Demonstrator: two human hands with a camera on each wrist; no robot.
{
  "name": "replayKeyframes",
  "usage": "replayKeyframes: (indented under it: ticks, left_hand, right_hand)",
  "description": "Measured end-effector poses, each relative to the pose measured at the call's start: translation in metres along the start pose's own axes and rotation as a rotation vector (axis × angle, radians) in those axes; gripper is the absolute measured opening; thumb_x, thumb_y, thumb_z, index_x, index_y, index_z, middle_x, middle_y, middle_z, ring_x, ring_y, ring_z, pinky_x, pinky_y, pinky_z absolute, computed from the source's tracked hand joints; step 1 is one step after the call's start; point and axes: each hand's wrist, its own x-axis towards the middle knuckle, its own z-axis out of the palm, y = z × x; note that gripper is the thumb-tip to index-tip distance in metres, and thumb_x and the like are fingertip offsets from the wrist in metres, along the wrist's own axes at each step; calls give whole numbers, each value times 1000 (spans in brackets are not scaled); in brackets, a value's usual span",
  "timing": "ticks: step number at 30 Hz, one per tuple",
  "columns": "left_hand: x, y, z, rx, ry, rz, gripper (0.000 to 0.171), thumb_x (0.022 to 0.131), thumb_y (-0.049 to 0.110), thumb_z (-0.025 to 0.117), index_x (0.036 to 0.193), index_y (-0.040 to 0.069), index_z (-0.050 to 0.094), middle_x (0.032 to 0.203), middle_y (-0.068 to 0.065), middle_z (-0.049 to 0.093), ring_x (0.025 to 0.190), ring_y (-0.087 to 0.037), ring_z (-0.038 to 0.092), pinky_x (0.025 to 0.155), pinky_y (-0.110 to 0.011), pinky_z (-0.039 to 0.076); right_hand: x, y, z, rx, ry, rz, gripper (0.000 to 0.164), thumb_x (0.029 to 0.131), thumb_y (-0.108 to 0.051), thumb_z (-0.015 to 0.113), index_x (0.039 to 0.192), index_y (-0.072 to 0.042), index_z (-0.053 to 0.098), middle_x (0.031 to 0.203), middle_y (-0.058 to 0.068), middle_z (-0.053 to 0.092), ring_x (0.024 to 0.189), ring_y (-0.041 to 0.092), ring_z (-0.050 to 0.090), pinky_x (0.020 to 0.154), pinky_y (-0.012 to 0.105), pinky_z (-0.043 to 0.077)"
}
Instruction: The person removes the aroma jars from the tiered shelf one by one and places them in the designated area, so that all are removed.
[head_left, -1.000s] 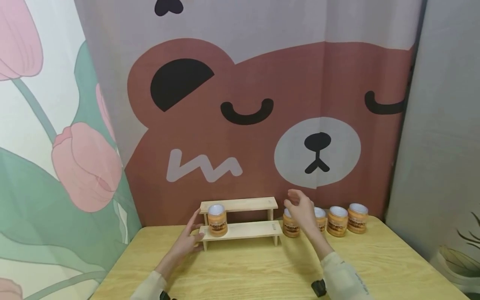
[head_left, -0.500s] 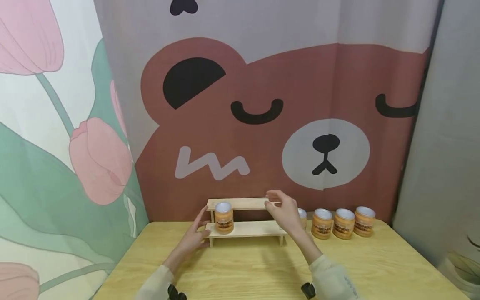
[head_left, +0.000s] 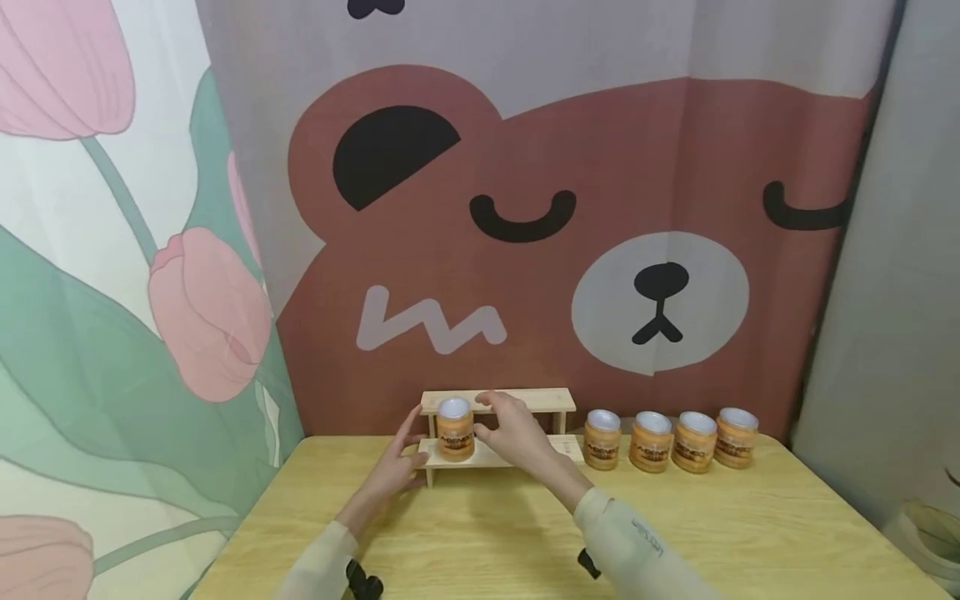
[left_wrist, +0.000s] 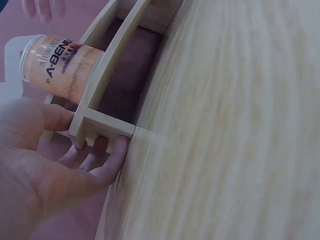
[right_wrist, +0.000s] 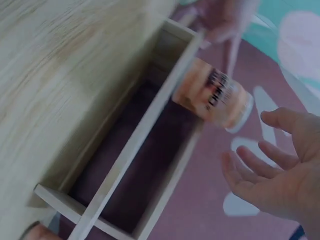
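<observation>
An orange jar (head_left: 455, 430) with a whitish lid stands upright at the left end of the lower step of a two-tier wooden rack (head_left: 497, 402). My left hand (head_left: 392, 467) holds that end of the rack. In the left wrist view, its thumb lies against the lower board and its fingers (left_wrist: 107, 165) curl at the side support. Just right of the jar hovers my right hand (head_left: 517, 429), fingers spread and bent, holding nothing. A gap separates its fingertips from the jar (right_wrist: 212, 97) in the right wrist view.
Several matching orange jars (head_left: 602, 440) stand in a row on the wooden table (head_left: 675, 533), right of the rack. Behind the table hangs a curtain (head_left: 420, 367) printed with a bear. A potted plant (head_left: 930, 533) shows at the lower right.
My right hand has moved left from above the row of jars, across the rack, to beside the jar on it. The left hand stays on the rack. The head view has shifted slightly.
</observation>
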Motion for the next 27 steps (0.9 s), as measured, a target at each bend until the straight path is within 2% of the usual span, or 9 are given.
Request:
replayKeyframes:
  ticks: [5, 8, 10, 14, 19, 23, 27]
  left_hand:
    - [3, 0, 2, 8, 9, -14, 83, 103, -2, 52, 163, 43, 16, 155, -29, 26, 118, -42, 55, 81, -56, 54]
    - [3, 1, 2, 8, 1, -23, 84, 103, -2, 51, 162, 45, 16, 156, -28, 24, 118, -41, 55, 82, -56, 54]
    - [2, 2, 1, 7, 1, -24, 84, 103, -2, 51, 163, 43, 15, 155, -29, 24, 117, -42, 55, 82, -56, 54]
    - [1, 5, 0, -5, 7, -18, 83, 103, -3, 51, 163, 42, 14, 155, -28, 25, 117, -44, 56, 84, -58, 54]
    - [0, 7, 0, -7, -3, -19, 83, 103, -3, 50, 163, 42, 14, 155, -28, 25, 119, -45, 55, 86, -59, 53]
    - [0, 7, 0, -5, -6, -25, 84, 103, -3, 50, 163, 42, 14, 156, -29, 24, 120, -45, 54, 86, -60, 53]
    - [-2, 8, 0, -3, -8, -25, 84, 103, -3, 50, 163, 43, 14, 156, -29, 24, 119, -44, 54, 85, -60, 53]
  right_hand:
    - [8, -2, 16, -131, -32, 43, 69, 92, -29, 79, 151, -12, 49, 153, 18, 41, 131, 40, 48, 91, 58, 50]
    - [14, -1, 23, -177, -33, 70, 80, 89, -38, 81, 156, -17, 43, 160, 21, 25, 136, 44, 40, 88, 58, 51]
    - [18, -2, 26, -190, -34, 82, 83, 88, -41, 81, 157, -18, 41, 161, 22, 21, 136, 45, 39, 85, 56, 53]
    - [27, -3, 29, -217, -50, 87, 87, 87, -45, 81, 158, -18, 39, 154, 26, 30, 127, 44, 47, 80, 51, 54]
    - [33, -5, 31, -230, -101, 100, 91, 84, -47, 83, 157, -17, 39, 141, 23, 45, 116, 38, 54, 77, 47, 53]
    - [35, -4, 32, -190, -128, 82, 83, 83, -40, 86, 151, -11, 47, 128, 17, 53, 109, 32, 56, 78, 45, 53]
    - [37, -3, 34, -128, -161, 42, 71, 86, -32, 85, 145, -7, 52, 123, 13, 56, 105, 28, 58, 82, 43, 53]
